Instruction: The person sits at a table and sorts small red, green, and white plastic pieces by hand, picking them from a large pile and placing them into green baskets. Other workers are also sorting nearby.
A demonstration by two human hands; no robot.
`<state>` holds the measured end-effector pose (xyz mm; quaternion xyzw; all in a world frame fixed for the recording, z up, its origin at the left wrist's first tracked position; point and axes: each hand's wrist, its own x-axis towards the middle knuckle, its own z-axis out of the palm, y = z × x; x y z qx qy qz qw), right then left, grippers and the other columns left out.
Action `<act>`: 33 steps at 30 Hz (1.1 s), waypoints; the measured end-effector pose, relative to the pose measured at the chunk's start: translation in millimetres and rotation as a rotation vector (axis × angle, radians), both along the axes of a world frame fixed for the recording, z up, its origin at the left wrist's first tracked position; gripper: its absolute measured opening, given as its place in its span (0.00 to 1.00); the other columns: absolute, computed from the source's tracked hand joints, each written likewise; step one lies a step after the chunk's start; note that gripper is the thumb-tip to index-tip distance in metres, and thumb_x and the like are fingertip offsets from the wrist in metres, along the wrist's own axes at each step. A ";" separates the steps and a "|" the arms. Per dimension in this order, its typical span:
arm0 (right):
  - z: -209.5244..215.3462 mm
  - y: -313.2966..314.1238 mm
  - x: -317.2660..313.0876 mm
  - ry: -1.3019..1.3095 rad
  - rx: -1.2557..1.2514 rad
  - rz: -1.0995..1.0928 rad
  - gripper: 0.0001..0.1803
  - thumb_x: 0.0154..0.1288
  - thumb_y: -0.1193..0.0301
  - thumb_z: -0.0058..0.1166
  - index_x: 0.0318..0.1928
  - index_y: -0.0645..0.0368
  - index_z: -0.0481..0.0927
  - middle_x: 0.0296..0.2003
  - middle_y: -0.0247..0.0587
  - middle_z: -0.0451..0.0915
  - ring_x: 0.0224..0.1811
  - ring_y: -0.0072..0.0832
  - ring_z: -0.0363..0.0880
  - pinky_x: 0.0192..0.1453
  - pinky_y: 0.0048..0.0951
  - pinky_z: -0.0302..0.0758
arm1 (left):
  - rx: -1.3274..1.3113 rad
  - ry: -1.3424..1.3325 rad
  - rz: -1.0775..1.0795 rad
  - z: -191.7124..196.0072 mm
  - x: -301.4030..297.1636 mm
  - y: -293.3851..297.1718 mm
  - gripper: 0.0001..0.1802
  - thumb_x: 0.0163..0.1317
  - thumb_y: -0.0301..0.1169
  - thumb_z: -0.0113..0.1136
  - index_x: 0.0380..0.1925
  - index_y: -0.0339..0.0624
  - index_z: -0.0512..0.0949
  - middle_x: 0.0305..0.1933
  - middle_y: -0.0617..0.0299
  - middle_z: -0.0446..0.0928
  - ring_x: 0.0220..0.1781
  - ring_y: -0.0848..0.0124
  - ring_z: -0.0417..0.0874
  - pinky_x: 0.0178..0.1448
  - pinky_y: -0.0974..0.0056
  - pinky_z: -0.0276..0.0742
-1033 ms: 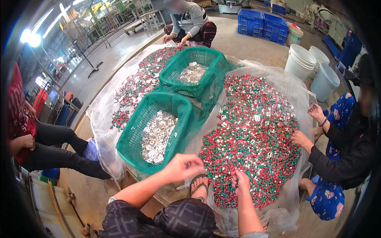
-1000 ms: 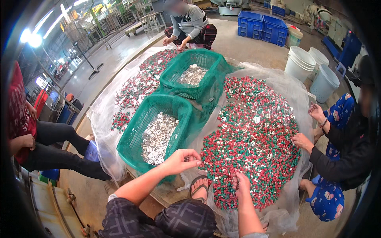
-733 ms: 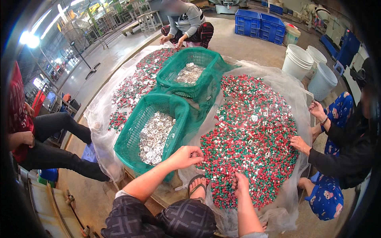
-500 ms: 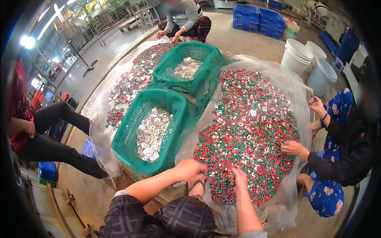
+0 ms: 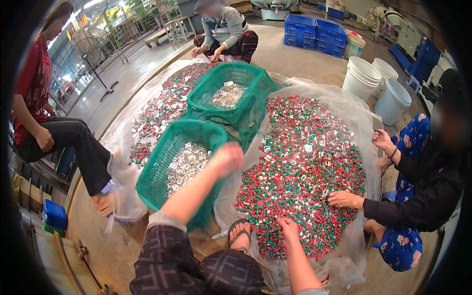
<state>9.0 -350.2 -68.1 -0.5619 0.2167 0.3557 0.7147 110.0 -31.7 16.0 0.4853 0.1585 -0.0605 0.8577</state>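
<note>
A wide heap of small red and green pellets [image 5: 295, 182] lies on white mesh cloth, with flat silver buckle-like pieces mixed in. My right hand [image 5: 289, 230] is at the heap's near edge, thumb and fingers drawn together; whatever they hold is too small to make out. My left hand [image 5: 227, 158] is over the right rim of the nearer green basket [image 5: 147, 179], smeared by motion, so its grip is unclear. Silver buckle-like pieces [image 5: 187, 164] fill the bottom of that basket.
Behind it stands a second green basket [image 5: 199, 105] with more silver pieces. Another pellet heap [image 5: 162, 110] spreads to the left. People sit at left, far side and right; one person's hand [image 5: 345, 199] touches my heap. White buckets [image 5: 361, 78] and blue crates [image 5: 314, 37] stand beyond.
My left hand has swung up and left from the heap's near edge to the basket rim. My right hand has shifted slightly down and left. The right-hand person's lower hand has moved further over the heap.
</note>
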 end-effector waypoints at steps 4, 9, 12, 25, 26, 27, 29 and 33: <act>-2.6 6.1 5.6 0.016 0.018 -0.052 0.07 0.62 0.68 0.53 0.29 0.55 0.73 0.16 0.29 0.68 0.12 0.15 0.58 0.13 0.18 0.50 | -0.153 0.025 0.472 105.4 69.3 54.8 0.49 0.52 0.49 0.61 0.65 0.45 0.44 0.68 0.41 0.38 0.66 0.42 0.54 0.63 0.41 0.60; 7.5 3.4 11.2 -0.051 0.115 -0.156 0.12 0.66 0.61 0.47 0.33 0.57 0.74 0.18 0.33 0.72 0.14 0.19 0.65 0.14 0.20 0.57 | 0.500 -0.102 -0.218 56.5 32.7 -50.8 0.41 0.55 0.40 0.61 0.64 0.43 0.51 0.54 0.50 0.70 0.53 0.56 0.74 0.53 0.53 0.72; 19.2 22.6 10.7 0.030 0.238 -0.193 0.21 0.68 0.52 0.37 0.41 0.57 0.72 0.20 0.34 0.73 0.16 0.21 0.68 0.16 0.21 0.61 | 0.995 -0.320 -0.634 -18.7 -44.8 -108.4 0.22 0.50 0.39 0.65 0.43 0.39 0.76 0.42 0.55 0.77 0.41 0.72 0.77 0.46 0.65 0.74; 15.4 36.7 -6.8 0.031 0.127 0.068 0.34 0.66 0.40 0.30 0.59 0.52 0.63 0.28 0.37 0.74 0.19 0.20 0.68 0.16 0.21 0.58 | 0.891 -0.275 -0.686 -31.3 -123.2 -137.9 0.17 0.41 0.34 0.71 0.28 0.38 0.74 0.26 0.60 0.75 0.28 0.68 0.76 0.33 0.63 0.71; 25.0 34.9 -6.7 0.076 0.153 0.107 0.35 0.66 0.39 0.29 0.59 0.53 0.63 0.27 0.38 0.74 0.17 0.20 0.66 0.16 0.21 0.56 | 0.886 -0.292 -0.684 -24.3 -123.9 -132.3 0.16 0.45 0.33 0.70 0.29 0.37 0.74 0.25 0.61 0.76 0.27 0.73 0.77 0.32 0.66 0.72; 28.6 35.5 -7.1 0.074 0.158 0.123 0.35 0.66 0.40 0.29 0.59 0.53 0.63 0.28 0.38 0.74 0.16 0.20 0.65 0.15 0.21 0.56 | 0.592 -0.263 -0.556 -32.1 -128.5 -128.3 0.15 0.47 0.32 0.69 0.30 0.37 0.75 0.25 0.62 0.76 0.29 0.76 0.77 0.33 0.68 0.73; 33.5 37.1 -7.9 0.072 0.164 0.147 0.35 0.66 0.40 0.29 0.58 0.54 0.65 0.29 0.40 0.75 0.15 0.20 0.64 0.15 0.20 0.56 | 0.860 -0.254 -0.477 -34.8 -125.6 -95.6 0.15 0.47 0.33 0.71 0.33 0.40 0.77 0.27 0.65 0.78 0.30 0.80 0.77 0.35 0.71 0.75; 13.7 16.7 4.7 -0.020 0.107 0.128 0.31 0.67 0.44 0.32 0.56 0.55 0.65 0.27 0.41 0.76 0.14 0.19 0.65 0.14 0.21 0.59 | 1.148 -0.157 -0.077 0.9 -106.7 -16.6 0.15 0.43 0.32 0.72 0.24 0.39 0.75 0.23 0.65 0.77 0.26 0.80 0.75 0.30 0.70 0.73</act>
